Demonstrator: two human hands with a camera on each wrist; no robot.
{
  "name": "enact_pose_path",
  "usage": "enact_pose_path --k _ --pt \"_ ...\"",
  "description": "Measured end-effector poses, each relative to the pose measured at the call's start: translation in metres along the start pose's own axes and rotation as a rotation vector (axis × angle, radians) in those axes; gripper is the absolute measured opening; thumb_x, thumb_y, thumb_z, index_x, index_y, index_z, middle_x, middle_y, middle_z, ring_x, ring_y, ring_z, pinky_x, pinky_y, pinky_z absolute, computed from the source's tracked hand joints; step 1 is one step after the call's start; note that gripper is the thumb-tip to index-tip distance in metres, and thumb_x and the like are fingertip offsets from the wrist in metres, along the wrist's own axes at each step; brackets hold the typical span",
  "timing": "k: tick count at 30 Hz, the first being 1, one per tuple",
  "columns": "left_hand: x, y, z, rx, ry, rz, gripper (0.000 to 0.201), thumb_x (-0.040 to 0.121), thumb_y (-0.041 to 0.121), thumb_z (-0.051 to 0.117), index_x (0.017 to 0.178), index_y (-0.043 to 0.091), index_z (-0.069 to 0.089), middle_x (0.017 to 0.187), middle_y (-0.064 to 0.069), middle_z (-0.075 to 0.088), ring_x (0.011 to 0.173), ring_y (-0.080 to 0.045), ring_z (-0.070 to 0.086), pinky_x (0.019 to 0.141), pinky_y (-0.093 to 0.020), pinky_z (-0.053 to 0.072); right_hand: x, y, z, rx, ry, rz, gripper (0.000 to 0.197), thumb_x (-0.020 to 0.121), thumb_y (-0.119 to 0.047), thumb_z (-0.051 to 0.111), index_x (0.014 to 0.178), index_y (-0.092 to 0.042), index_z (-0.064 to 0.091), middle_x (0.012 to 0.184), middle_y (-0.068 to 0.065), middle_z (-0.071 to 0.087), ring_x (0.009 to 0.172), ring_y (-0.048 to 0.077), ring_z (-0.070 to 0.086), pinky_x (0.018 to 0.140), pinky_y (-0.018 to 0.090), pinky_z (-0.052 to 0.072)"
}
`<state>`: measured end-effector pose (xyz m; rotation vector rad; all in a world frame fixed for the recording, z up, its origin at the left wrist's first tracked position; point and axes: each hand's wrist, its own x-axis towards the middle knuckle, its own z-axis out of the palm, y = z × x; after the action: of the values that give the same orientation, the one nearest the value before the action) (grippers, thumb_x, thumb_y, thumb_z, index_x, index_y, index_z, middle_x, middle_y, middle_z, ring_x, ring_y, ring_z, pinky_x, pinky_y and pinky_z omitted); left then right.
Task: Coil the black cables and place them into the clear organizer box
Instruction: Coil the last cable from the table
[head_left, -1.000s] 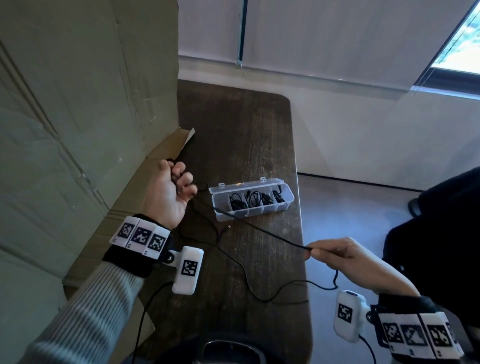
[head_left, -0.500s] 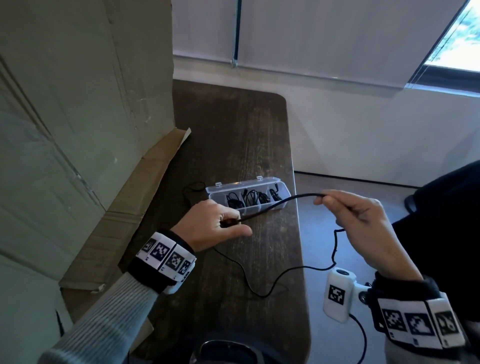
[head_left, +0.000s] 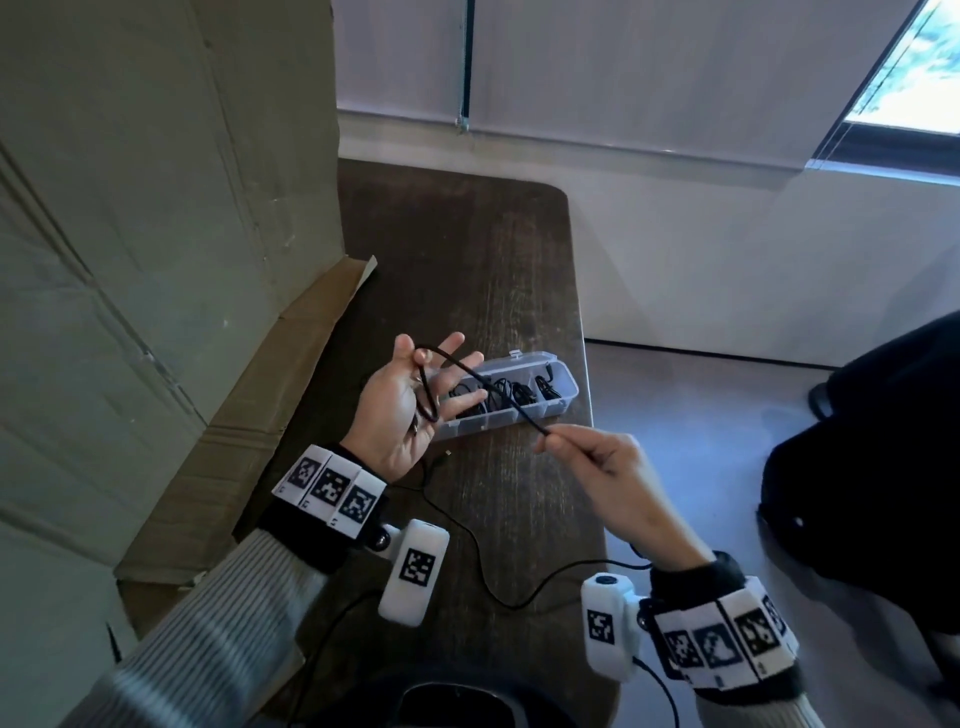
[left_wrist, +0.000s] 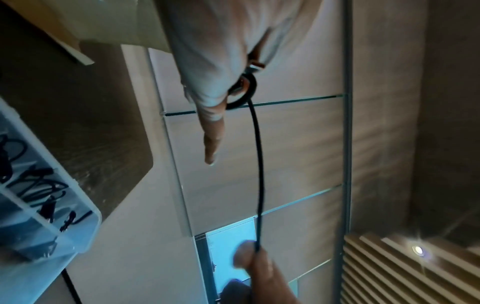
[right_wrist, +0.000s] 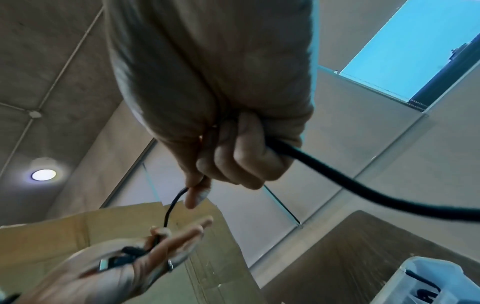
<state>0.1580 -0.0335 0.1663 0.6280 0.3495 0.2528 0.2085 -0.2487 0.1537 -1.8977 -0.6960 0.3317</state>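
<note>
My left hand (head_left: 423, 387) is raised palm up over the table, fingers spread. A black cable (head_left: 511, 408) lies in a loop across its palm, and the thumb pins it there. From the thumb the cable runs right to my right hand (head_left: 563, 441), which pinches it between thumb and forefinger. The slack (head_left: 483, 577) trails over the table below both hands. In the left wrist view the cable (left_wrist: 258, 174) stretches taut to the right hand (left_wrist: 249, 257). The clear organizer box (head_left: 566, 397) lies open behind the hands, with several coiled black cables in its compartments.
A large cardboard box (head_left: 156, 260) stands along the left, its flap (head_left: 249, 415) lying on the dark wooden table (head_left: 467, 260). The table's right edge drops to the floor just past the organizer. A dark shape (head_left: 857, 467) sits at the right.
My left hand has turned from palm down to palm up and lifted, now with a loop of cable across it. My right hand has moved left and down, closer to the left hand.
</note>
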Motion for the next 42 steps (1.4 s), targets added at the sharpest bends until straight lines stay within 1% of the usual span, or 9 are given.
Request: enact_pose_path --k 4,6,9,15,21,28,33,36,42 --pt "-0.004 -0.002 -0.001 -0.221 0.024 -0.043 0.048 0.101 0.044 0.025 0.069 0.015 0.047 0.097 -0.009 0.072 0.088 -0.022 0.072 0.077 -0.056 0.055 0.004 0.003 0.013 -0.115 -0.119 0.008 0.016 0.094 -0.024 0.058 0.091 -0.026 0.074 0.061 -0.02 0.063 0.049 -0.002 0.049 0.053 0.009 0.035" --pt "-0.004 -0.002 -0.003 -0.258 0.062 -0.08 0.048 0.1 0.048 0.026 0.073 0.015 0.05 0.069 0.002 0.063 0.061 -0.011 0.066 0.058 -0.034 0.06 0.005 -0.001 0.019 -0.21 -0.25 -0.011 0.015 0.095 -0.028 0.057 0.096 -0.031 0.072 0.059 -0.011 0.06 0.047 0.0 0.046 0.051 0.012 0.034" --pt "0.0 -0.004 -0.005 -0.045 0.149 -0.025 0.035 0.102 0.043 0.026 0.088 0.019 0.047 0.061 0.008 0.046 0.04 -0.002 0.035 0.033 -0.014 0.029 0.002 -0.013 0.031 -0.358 -0.451 -0.08 0.025 0.097 -0.027 0.054 0.118 -0.023 0.068 0.084 -0.013 0.069 0.059 -0.009 0.054 0.057 0.005 0.038" --pt "-0.005 -0.012 -0.015 1.015 -0.104 0.392 0.032 0.104 0.024 0.028 0.093 0.017 0.057 0.065 0.005 0.045 0.05 -0.004 0.039 0.048 -0.018 0.035 -0.002 -0.043 0.03 -0.39 -0.46 -0.295 0.021 0.097 -0.021 0.053 0.084 -0.017 0.068 0.054 -0.019 0.047 0.054 -0.002 0.051 0.055 0.008 0.034" --pt "-0.017 -0.015 -0.009 1.437 -0.472 0.368 0.084 0.085 0.074 0.0 0.073 0.02 0.063 0.063 0.004 0.061 0.066 -0.01 0.059 0.065 -0.032 0.045 0.01 -0.039 0.024 -0.221 -0.169 -0.359 0.013 0.092 -0.023 0.063 0.086 -0.019 0.074 0.07 -0.014 0.066 0.062 0.004 0.06 0.06 0.015 0.046" --pt "-0.018 -0.015 -0.011 1.185 -0.673 0.18 0.055 0.08 0.044 0.068 0.07 -0.01 0.057 0.055 -0.007 0.045 0.049 -0.014 0.041 0.049 -0.021 0.033 0.02 -0.015 0.018 0.245 0.123 -0.146 0.006 0.082 -0.012 0.072 0.082 -0.018 0.07 0.071 0.0 0.068 0.059 0.011 0.058 0.058 0.022 0.047" --pt "-0.015 -0.023 -0.007 0.744 -0.358 0.067 0.04 0.097 0.035 0.035 0.081 0.008 0.058 0.048 0.007 0.037 0.042 -0.005 0.03 0.042 -0.019 0.027 0.013 -0.004 0.022 0.252 0.192 -0.178 0.014 0.09 -0.007 0.062 0.1 -0.013 0.071 0.076 0.009 0.068 0.058 0.011 0.051 0.053 0.017 0.039" --pt "-0.011 -0.021 -0.002 0.503 -0.164 0.071 0.039 0.102 0.03 0.028 0.081 0.007 0.051 0.051 0.006 0.041 0.047 -0.005 0.032 0.045 -0.018 0.027 0.011 0.001 0.028 0.242 0.192 -0.153 0.027 0.094 -0.004 0.056 0.119 -0.008 0.066 0.076 -0.013 0.066 0.055 -0.002 0.05 0.053 0.007 0.036" --pt "-0.002 -0.02 -0.009 0.232 0.094 0.07 0.046 0.103 0.037 0.026 0.092 0.005 0.057 0.092 -0.006 0.064 0.077 -0.009 0.06 0.06 -0.022 0.05 0.004 0.008 0.052 -0.032 -0.005 -0.208 0.042 0.097 -0.007 0.05 0.138 -0.017 0.047 0.074 -0.014 0.054 0.063 0.001 0.049 0.058 0.012 0.042"
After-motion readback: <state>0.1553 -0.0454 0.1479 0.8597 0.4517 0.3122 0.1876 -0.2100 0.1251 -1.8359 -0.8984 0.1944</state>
